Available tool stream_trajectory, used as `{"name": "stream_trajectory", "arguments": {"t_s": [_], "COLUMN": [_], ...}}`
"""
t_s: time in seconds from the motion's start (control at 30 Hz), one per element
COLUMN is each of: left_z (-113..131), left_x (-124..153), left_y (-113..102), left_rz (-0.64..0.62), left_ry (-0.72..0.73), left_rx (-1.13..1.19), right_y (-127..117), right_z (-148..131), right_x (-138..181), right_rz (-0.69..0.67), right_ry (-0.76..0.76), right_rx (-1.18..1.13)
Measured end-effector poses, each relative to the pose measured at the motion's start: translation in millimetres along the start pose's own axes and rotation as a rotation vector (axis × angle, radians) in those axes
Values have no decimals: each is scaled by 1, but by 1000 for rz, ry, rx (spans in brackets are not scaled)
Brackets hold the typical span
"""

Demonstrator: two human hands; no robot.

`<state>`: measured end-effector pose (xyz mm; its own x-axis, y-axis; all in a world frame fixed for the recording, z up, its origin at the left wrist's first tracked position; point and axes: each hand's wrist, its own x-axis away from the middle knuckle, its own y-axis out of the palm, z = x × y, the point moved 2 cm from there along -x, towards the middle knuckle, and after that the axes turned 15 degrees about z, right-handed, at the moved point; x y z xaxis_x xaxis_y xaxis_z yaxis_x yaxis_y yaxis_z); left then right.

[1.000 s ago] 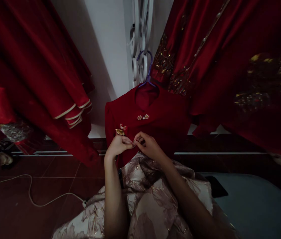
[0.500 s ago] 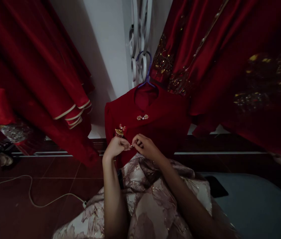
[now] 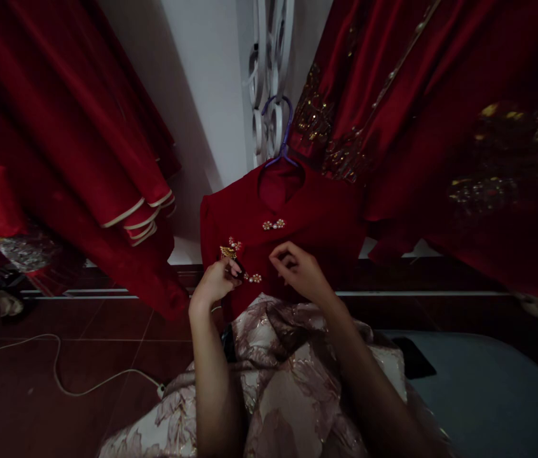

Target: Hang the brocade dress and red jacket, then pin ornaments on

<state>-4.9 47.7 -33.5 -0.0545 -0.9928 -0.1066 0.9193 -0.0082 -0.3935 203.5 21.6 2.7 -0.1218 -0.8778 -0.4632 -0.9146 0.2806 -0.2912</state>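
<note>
A dark red top (image 3: pixel 317 216) hangs on a blue hanger (image 3: pixel 282 130) in front of me. It has a pearl clasp (image 3: pixel 273 224) below the collar, a gold fan brooch (image 3: pixel 229 250) on its left side and a second pearl clasp (image 3: pixel 252 278) lower down. My left hand (image 3: pixel 216 280) pinches the red fabric just beside the lower clasp and under the brooch. My right hand (image 3: pixel 300 270) hovers a little to the right of that clasp, fingers curled loosely, with nothing visible in them.
Long red gowns (image 3: pixel 59 140) hang at left, and embroidered red gowns (image 3: pixel 441 127) at right. A white ornamental rail (image 3: pixel 269 70) holds the hanger. Floral pink fabric (image 3: pixel 278 388) lies across my lap. A white cable (image 3: pixel 59 375) runs over the dark floor. A grey seat (image 3: pixel 488 394) is at lower right.
My hands were pinched together on the lower pearl clasp. They have parted: the right hand has drawn away to the right, the left stays on the fabric, and the clasp is uncovered.
</note>
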Motion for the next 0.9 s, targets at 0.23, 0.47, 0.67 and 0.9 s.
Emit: {"name": "stream_trajectory", "arguments": {"t_s": [0.23,0.47,0.67,0.9], "left_z": [4,-2,3,11], "left_x": [1,-4,-4,-3], "left_y": [-3,13,15,14], "left_rz": [-8,-72,-43,-35], "left_ry": [113,55,57,73], "left_rx": [-148,-152,-173,-186], "right_y": [-12,-8,-7,-4], "right_z": [-14,-12,-9,2], "right_x": [-3,-2,-3,-3], "right_rz": [188,178,143,36], "right_ry": [35,36,27,-20], "right_rx": [-42,-44,-26,68]}}
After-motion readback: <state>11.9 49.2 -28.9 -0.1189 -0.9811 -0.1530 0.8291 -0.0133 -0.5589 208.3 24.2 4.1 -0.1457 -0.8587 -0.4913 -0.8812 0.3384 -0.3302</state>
